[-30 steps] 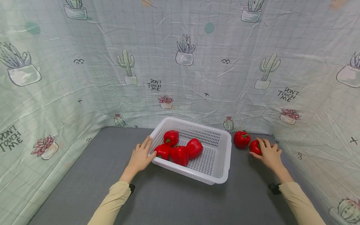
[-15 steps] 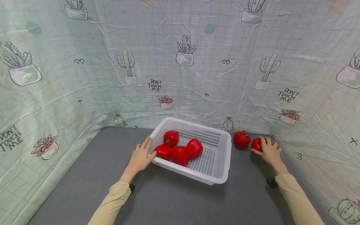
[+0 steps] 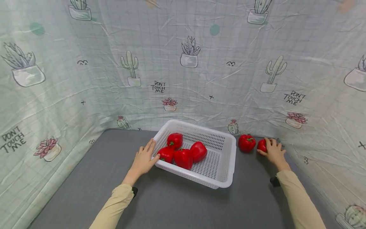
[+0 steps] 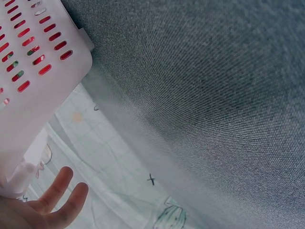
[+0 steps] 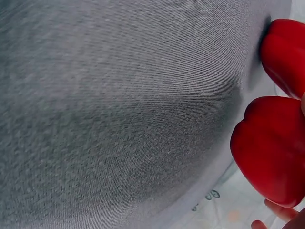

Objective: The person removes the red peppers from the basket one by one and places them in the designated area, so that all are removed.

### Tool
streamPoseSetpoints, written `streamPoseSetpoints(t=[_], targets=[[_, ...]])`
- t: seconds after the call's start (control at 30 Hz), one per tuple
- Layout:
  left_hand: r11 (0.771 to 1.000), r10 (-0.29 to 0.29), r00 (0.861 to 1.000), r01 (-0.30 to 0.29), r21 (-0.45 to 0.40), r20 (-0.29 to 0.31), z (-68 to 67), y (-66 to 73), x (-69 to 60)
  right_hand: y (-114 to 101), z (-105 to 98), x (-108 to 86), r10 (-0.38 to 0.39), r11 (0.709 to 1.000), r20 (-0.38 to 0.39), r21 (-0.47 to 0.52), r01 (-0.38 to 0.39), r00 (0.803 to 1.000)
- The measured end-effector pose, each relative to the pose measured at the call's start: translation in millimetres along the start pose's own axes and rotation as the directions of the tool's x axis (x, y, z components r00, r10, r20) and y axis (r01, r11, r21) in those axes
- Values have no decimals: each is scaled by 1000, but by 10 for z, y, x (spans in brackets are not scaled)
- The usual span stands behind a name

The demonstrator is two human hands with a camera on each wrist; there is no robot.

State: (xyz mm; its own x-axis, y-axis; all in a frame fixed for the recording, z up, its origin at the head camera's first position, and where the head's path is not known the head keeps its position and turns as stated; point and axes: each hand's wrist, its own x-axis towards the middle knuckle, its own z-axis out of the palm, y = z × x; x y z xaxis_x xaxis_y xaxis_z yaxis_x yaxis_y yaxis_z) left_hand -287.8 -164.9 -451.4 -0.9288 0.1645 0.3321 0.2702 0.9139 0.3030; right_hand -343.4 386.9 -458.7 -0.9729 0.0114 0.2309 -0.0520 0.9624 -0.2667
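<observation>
My left hand [image 3: 144, 160] rests at the left corner of a white perforated plastic basket [image 3: 197, 180]. In the left wrist view, two of its fingers [image 4: 71, 205] stretch out beside the basket wall [image 4: 57, 71]. Several red bell peppers [image 3: 184, 158] lie inside, mostly toward the left. My right hand [image 3: 275, 155] grips another red bell pepper [image 3: 261, 145] at the table's far right. That pepper [image 5: 271, 148] partly hides the fingertips [image 5: 281, 210] in the right wrist view. A further bell pepper [image 3: 247, 143], with a green stem, stands just left of it.
A grey cloth-covered table [image 3: 94, 187] bears everything. Light fabric [image 3: 160, 70] printed with potted cacti hangs behind and along both sides, close to the right hand.
My right hand has shifted slightly away from me with its bell pepper, leaving a small gap to the neighbouring pepper. The left hand and basket have stayed in place.
</observation>
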Motion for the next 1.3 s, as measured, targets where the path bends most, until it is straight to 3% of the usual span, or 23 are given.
streamPoseSetpoints(t=[0.27,0.53,1.3], targets=[[1000,-2,1000,2,8,-5,2,1,-5,45,63,95,28,999,52,-16,-28,998],[1000,-7,1000,7,9,3,12,-15,6,34,70,133,-1,1000,65,-30,3,998],[1000,-13,1000,13,1,-5,-10,14,2,76,128,-62,-48,994,-42,-103,43,998]])
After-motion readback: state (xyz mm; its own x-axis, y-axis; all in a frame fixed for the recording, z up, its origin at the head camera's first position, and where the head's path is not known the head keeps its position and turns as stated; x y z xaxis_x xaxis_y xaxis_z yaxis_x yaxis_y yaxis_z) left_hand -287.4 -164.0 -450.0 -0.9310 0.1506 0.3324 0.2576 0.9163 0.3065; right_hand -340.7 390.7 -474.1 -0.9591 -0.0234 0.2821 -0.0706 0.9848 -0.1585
